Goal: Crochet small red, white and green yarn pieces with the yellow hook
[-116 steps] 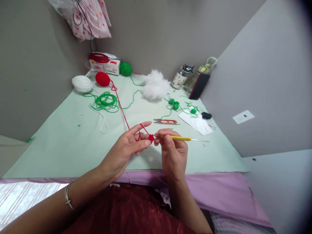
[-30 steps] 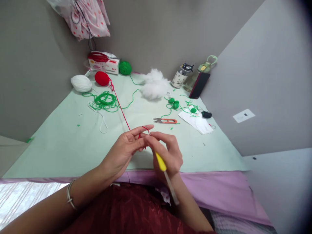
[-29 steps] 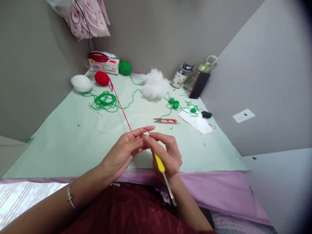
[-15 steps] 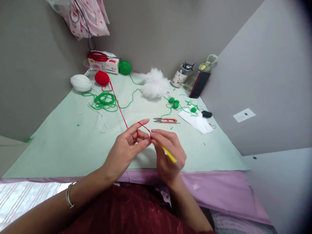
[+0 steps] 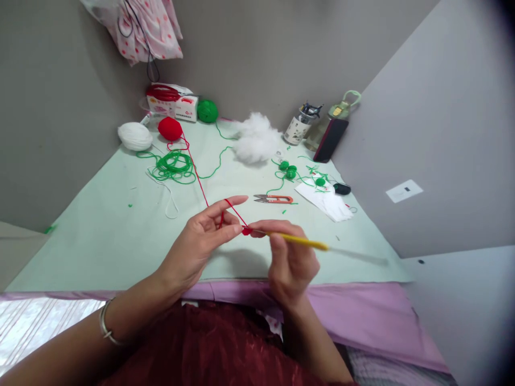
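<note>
My left hand [image 5: 207,230] pinches a small red crocheted piece [image 5: 247,231] between thumb and a finger, with red yarn [image 5: 237,212] running over its raised index finger. My right hand [image 5: 293,260] is closed on a yellow-handled crochet hook [image 5: 301,241], whose thin metal tip reaches the red piece. From the left hand the strand leads back to a red yarn ball [image 5: 170,129]. Orange thread snips [image 5: 277,199] lie on the table just beyond the hands.
On the pale green table [image 5: 120,241] are a white yarn ball [image 5: 135,136], tangled green yarn [image 5: 173,165], a green ball [image 5: 207,111] and white stuffing [image 5: 257,139]. At right are green knitted pieces [image 5: 290,172], white paper [image 5: 322,199], a pen holder [image 5: 298,128] and a phone [image 5: 330,140].
My right hand has moved slightly right and down, and the hook has swung to a flatter angle, showing more of its length. The red piece now shows between the hands.
</note>
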The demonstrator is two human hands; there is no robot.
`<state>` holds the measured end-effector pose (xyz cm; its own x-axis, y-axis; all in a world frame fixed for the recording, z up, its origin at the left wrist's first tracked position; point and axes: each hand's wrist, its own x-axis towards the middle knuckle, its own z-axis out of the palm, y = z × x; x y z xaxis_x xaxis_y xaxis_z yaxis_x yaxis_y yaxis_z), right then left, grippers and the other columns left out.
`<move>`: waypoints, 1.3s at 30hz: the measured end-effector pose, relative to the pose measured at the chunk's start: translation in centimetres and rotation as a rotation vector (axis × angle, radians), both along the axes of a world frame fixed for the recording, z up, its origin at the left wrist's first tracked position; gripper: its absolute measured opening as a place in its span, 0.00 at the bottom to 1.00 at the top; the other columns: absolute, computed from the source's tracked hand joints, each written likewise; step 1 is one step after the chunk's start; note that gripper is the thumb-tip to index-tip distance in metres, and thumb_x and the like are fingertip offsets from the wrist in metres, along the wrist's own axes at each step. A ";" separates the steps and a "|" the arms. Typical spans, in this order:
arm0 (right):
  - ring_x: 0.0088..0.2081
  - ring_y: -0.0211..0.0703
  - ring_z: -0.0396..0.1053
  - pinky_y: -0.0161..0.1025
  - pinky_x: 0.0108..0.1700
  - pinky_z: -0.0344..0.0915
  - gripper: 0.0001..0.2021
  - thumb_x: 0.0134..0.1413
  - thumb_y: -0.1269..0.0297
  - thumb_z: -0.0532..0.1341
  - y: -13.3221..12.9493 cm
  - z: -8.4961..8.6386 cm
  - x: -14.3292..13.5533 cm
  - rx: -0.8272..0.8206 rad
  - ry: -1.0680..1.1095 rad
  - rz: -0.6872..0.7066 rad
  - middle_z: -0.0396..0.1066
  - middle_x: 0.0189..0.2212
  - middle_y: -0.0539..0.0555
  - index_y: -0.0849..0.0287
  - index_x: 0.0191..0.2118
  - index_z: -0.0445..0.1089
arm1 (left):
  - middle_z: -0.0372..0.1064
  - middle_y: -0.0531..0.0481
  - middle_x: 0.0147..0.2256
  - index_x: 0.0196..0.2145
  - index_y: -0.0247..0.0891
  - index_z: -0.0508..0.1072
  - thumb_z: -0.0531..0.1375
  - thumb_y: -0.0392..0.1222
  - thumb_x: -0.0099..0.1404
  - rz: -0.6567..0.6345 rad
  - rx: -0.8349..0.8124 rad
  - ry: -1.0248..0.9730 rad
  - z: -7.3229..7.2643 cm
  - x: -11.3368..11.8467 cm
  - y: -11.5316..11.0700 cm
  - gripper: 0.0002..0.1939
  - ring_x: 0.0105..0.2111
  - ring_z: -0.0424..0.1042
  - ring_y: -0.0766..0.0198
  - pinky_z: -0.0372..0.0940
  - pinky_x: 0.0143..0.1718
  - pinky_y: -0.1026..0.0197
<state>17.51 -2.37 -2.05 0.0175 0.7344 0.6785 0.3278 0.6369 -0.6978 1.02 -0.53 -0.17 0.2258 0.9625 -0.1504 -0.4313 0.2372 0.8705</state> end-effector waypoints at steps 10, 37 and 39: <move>0.31 0.39 0.73 0.41 0.35 0.73 0.11 0.69 0.69 0.58 0.6 0.0 -0.1 -0.013 0.219 0.018 0.77 0.34 0.51 0.50 0.45 0.78 | 0.79 0.50 0.34 0.50 0.38 0.81 0.72 0.36 0.61 -0.132 -0.216 -0.249 -0.4 0.0 0.2 0.19 0.38 0.76 0.65 0.67 0.56 0.55; 0.42 0.44 0.77 0.43 0.41 0.76 0.15 0.64 0.73 0.64 0.7 -1.0 -0.5 0.173 -0.151 -0.162 0.79 0.42 0.54 0.47 0.50 0.78 | 0.76 0.53 0.32 0.53 0.40 0.81 0.74 0.39 0.59 -0.047 -0.093 -0.130 -0.1 0.9 0.0 0.23 0.34 0.71 0.68 0.66 0.44 0.65; 0.43 0.45 0.77 0.44 0.41 0.76 0.17 0.63 0.74 0.64 0.6 -1.3 -0.4 0.254 -0.187 -0.190 0.79 0.43 0.54 0.46 0.52 0.78 | 0.72 0.55 0.27 0.51 0.38 0.82 0.73 0.39 0.59 -0.120 -0.187 -0.180 -0.3 0.8 0.2 0.21 0.25 0.64 0.72 0.67 0.44 0.64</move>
